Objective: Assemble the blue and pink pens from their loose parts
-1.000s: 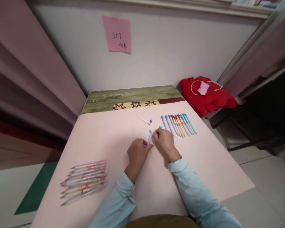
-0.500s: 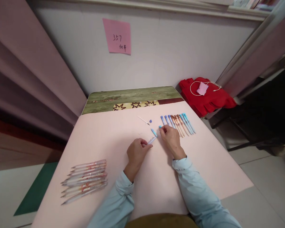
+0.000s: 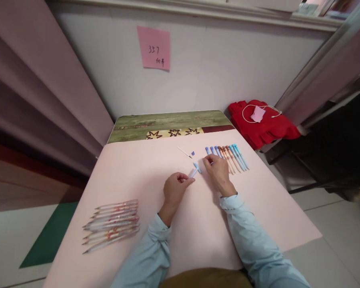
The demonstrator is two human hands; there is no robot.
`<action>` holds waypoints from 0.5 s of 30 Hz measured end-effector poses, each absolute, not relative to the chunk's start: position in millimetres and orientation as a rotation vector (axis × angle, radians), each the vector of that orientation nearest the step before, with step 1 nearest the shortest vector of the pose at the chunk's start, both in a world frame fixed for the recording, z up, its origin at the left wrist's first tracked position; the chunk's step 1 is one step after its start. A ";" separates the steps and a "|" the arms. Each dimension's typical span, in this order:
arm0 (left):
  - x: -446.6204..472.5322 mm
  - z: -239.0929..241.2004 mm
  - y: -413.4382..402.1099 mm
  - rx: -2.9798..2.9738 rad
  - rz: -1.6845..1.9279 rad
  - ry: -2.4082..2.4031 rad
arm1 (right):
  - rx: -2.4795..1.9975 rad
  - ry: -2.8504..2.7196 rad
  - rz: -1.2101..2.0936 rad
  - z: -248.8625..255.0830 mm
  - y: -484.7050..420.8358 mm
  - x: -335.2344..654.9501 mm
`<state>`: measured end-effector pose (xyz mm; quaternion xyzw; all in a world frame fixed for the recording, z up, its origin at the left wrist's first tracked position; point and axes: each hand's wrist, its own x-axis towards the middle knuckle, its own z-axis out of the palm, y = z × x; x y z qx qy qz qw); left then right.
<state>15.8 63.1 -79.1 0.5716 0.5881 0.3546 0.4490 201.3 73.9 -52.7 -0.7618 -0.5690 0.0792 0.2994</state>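
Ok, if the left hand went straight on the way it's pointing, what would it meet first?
Probably the light-blue pen piece, just beyond the tip of the pale barrel that the left hand holds; depth is unclear, so tip and piece may already touch.

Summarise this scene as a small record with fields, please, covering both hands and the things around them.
Left hand: holding a pale tube
Right hand: partly hiding the row of pens; grip unclear
Row colours: blue, brown, turquoise
Loose parts: light-blue piece, thin white rod, small blue piece
Left side: group of pens
Wall: pink note
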 end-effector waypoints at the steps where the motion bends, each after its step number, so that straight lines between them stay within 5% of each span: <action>1: 15.4 -79.1 64.4 1.374 0.922 1.416 | -2.017 -1.528 0.209 -51.8 75.4 200.9; 8: -9.6 -79.7 90.7 0.895 1.541 1.330 | -1.948 -2.107 0.158 -39.6 128.1 162.4; 15: -23.0 -85.9 102.1 0.693 1.598 1.124 | -2.009 -2.281 0.170 -55.7 165.8 124.9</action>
